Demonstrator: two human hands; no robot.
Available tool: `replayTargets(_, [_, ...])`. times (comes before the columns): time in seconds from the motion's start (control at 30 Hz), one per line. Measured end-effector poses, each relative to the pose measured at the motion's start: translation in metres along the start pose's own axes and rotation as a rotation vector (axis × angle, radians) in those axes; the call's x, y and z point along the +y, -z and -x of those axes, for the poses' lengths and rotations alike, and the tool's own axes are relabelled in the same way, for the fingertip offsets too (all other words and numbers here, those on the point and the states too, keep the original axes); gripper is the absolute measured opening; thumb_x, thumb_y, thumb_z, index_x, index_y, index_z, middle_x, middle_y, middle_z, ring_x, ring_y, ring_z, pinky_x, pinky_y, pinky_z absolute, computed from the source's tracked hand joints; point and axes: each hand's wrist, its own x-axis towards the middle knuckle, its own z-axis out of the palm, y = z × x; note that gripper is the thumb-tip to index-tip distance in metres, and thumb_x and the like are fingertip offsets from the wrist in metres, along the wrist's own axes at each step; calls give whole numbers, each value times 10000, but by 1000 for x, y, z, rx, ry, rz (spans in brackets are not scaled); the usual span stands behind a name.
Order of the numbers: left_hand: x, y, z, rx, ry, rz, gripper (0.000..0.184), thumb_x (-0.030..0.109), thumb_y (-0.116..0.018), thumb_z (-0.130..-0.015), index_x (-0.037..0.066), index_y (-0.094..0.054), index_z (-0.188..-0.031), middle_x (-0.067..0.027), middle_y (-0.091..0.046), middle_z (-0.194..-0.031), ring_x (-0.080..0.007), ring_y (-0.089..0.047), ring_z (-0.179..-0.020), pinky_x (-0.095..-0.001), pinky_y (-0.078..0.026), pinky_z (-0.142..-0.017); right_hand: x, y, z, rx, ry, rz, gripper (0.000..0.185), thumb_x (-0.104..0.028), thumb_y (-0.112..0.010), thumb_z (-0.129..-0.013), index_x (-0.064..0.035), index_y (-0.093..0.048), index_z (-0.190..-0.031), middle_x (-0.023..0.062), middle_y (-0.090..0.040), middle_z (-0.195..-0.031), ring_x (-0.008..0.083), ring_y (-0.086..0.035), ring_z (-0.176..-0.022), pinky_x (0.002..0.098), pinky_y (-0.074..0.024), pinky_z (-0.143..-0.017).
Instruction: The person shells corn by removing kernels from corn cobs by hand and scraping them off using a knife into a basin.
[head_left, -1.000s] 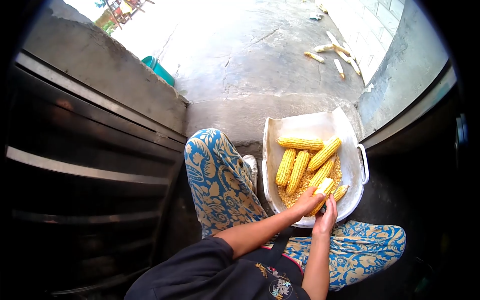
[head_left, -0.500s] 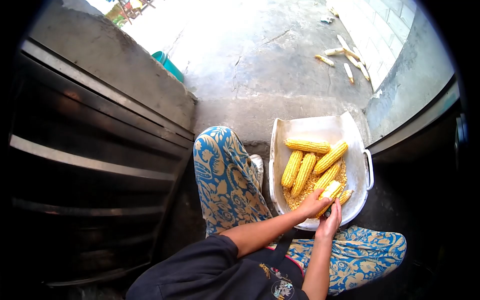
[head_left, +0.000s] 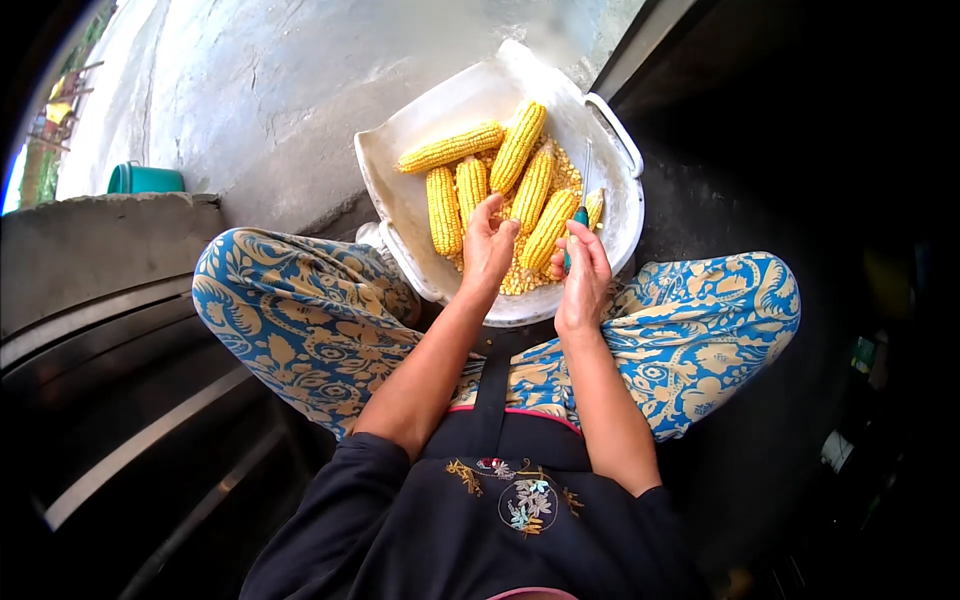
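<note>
A white tub (head_left: 400, 130) stands between the knees, with several yellow corn cobs (head_left: 518, 148) lying on loose kernels (head_left: 520, 282). My left hand (head_left: 487, 248) is over the near part of the tub, its fingers apart and nothing held in it. To its right my right hand (head_left: 583, 275) is closed around a screwdriver-like tool with a green handle (head_left: 581, 217); its thin metal shaft points away from me. One cob (head_left: 550, 230) lies between the two hands, close to the right fingers. The two hands do not touch each other.
The tub has a white handle (head_left: 618, 135) at its right. A green bucket (head_left: 146, 179) stands at the upper left beside a low wall (head_left: 100, 240). Patterned trousers cover both bent knees. Dark metal panels are at the lower left.
The view has turned and shifted. My left hand has let go of the cob and its fingers have spread. The hands have moved apart, and the tool in my right hand shows clearly.
</note>
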Motion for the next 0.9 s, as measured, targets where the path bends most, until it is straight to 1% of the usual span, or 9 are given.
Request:
replayTargets(0.2, [21, 16, -67, 282, -89, -94, 511, 181, -631, -769, 8, -499, -1232, -160, -489, -1144, -267, -488, -1038, -373, -403, -912, 12, 0, 3, -158, 42, -42, 223, -138, -479, -927, -52, -593, -1099, 16, -566, -817, 47, -471, -582, 191, -395, -524])
replayTargets(0.27, [29, 15, -92, 309, -88, -198, 534, 190, -621, -764, 21, -479, -1250, -174, -452, -1247, -295, -455, -1135, -389, -362, -975, 7, -3, 7, -239, 2, -61, 225, -124, -455, -930, -37, -582, -1094, 18, -556, -819, 49, -463, -565, 192, -395, -522])
replayTargets(0.33, [35, 15, -111, 265, -282, -762, 563, 175, -611, -760, 43, -445, -1281, -169, -399, -1344, -318, -385, -1237, -424, -298, -1038, 8, -2, 8, -296, -31, -20, 240, -128, -439, -928, -31, -566, -1107, 27, -546, -824, 50, -446, -538, 187, -376, -497])
replayTargets(0.37, [38, 20, -118, 161, -214, -840, 582, 202, -590, -772, 79, -416, -1314, -154, -372, -1383, -318, -322, -1294, -441, -244, -1070, 9, -1, 7, -301, -70, 2, 245, -131, -435, -926, -32, -564, -1110, 30, -544, -828, 50, -444, -532, 186, -372, -489])
replayTargets(0.47, [13, 44, -144, 31, -156, -1116, 563, 250, -568, -785, 107, -428, -1312, -138, -375, -1385, -319, -311, -1298, -437, -236, -1072, 11, -1, 6, -303, -131, 50, 260, -138, -427, -921, -39, -557, -1123, 35, -539, -836, 51, -440, -515, 186, -365, -469])
replayTargets(0.5, [4, 52, -146, -23, -251, -1236, 572, 292, -560, -785, 117, -428, -1313, -123, -394, -1367, -311, -332, -1276, -424, -249, -1058, 10, -2, 6, -296, -138, 49, 257, -126, -434, -910, -50, -569, -1115, 42, -537, -833, 48, -440, -506, 184, -360, -456])
replayTargets(0.6, [-14, 59, -144, 44, -377, -1197, 620, 325, -609, -744, 120, -433, -1303, -103, -453, -1281, -307, -411, -1179, -448, -312, -995, 11, -2, 6, -277, -155, 57, 258, -113, -444, -894, -62, -580, -1108, 45, -535, -826, 46, -438, -491, 183, -351, -440])
replayTargets(0.8, [-12, 56, -140, 62, -204, -1155, 617, 362, -650, -730, 106, -463, -1261, -153, -504, -1173, -321, -445, -1117, -429, -360, -953, 15, -5, 7, -305, -137, 80, 268, -139, -472, -914, -85, -568, -1158, 32, -533, -805, 48, -441, -480, 179, -348, -436])
replayTargets(0.9, [-11, 54, -142, 67, -207, -1153, 627, 367, -664, -724, 83, -465, -1246, -162, -516, -1149, -328, -461, -1098, -433, -356, -957, 10, -7, 8, -295, -122, 67, 353, -171, -480, -931, -108, -471, -1277, 44, -542, -787, 53, -453, -483, 189, -372, -435])
